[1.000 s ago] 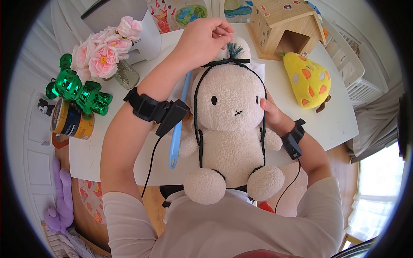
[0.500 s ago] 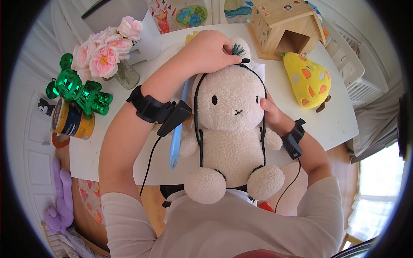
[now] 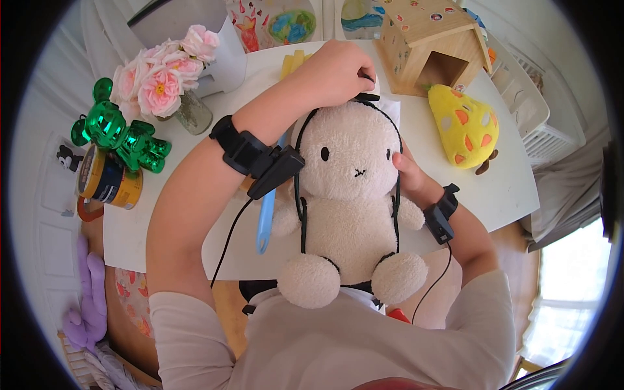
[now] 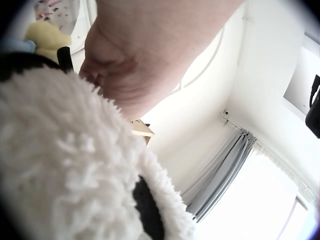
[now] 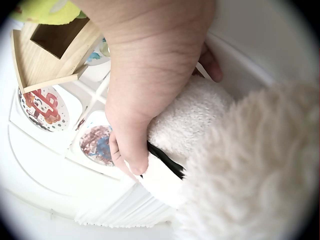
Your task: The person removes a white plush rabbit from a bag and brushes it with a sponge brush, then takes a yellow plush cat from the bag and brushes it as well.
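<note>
A cream plush rabbit [image 3: 351,149] with dark cord trim lies face up, its feet toward the person's body. At the top of its head, my left hand [image 3: 338,73] has curled fingers and pinches a black ribbon [image 3: 368,97]; the hand covers the rabbit's ear and tassel. In the left wrist view, a black ribbon end [image 4: 65,59] sticks up beside the fingers. My right hand [image 3: 416,177] grips the side of the rabbit's head, thumb on the front near the eye. The right wrist view shows that thumb [image 5: 136,162] pressed on the plush.
A long blue handle [image 3: 265,224] lies left of the rabbit on the white table [image 3: 513,188]. Pink roses [image 3: 162,84] in a glass vase, a shiny green bear figure [image 3: 120,127] and a tub [image 3: 117,185] stand left. A wooden house [image 3: 429,49] and yellow plush [image 3: 465,127] are right.
My left hand came down from above the tassel to the ribbon, then shifted right, covering the ear and tassel. My right hand and the rabbit stay in place.
</note>
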Demonstrator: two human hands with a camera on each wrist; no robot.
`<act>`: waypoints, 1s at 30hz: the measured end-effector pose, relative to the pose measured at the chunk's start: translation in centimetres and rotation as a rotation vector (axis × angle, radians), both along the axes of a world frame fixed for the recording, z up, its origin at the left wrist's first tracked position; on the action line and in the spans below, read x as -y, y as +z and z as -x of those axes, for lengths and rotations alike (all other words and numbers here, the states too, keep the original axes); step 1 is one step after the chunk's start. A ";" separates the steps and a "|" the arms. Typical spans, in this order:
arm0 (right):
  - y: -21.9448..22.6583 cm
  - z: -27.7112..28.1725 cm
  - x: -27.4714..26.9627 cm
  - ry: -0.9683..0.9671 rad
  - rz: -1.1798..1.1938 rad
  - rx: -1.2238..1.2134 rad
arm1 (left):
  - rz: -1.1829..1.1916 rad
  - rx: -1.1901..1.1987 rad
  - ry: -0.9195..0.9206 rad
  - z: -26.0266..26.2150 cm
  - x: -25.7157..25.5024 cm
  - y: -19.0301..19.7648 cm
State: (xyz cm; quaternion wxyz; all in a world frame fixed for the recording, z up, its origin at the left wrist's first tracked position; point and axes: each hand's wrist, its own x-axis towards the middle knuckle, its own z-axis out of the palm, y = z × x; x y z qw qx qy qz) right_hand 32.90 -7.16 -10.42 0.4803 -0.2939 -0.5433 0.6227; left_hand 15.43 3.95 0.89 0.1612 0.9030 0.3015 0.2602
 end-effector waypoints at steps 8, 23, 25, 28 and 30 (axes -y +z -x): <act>-0.2 0.0 0.0 -0.008 -0.008 -0.007 | -0.012 -0.033 -0.067 -0.2 -0.1 1.0; 0.0 -0.1 -0.1 0.027 -0.037 0.002 | -0.195 0.066 -0.035 0.2 0.8 3.8; -0.4 -0.3 -0.2 0.039 -0.047 -0.022 | -0.087 0.080 0.070 3.2 2.4 5.5; -0.6 -0.3 -0.2 0.066 -0.013 -0.072 | 0.166 -0.054 0.246 8.7 5.2 5.9; -0.3 -0.2 -0.1 0.063 -0.001 -0.097 | 0.295 -0.246 0.345 11.7 7.4 5.0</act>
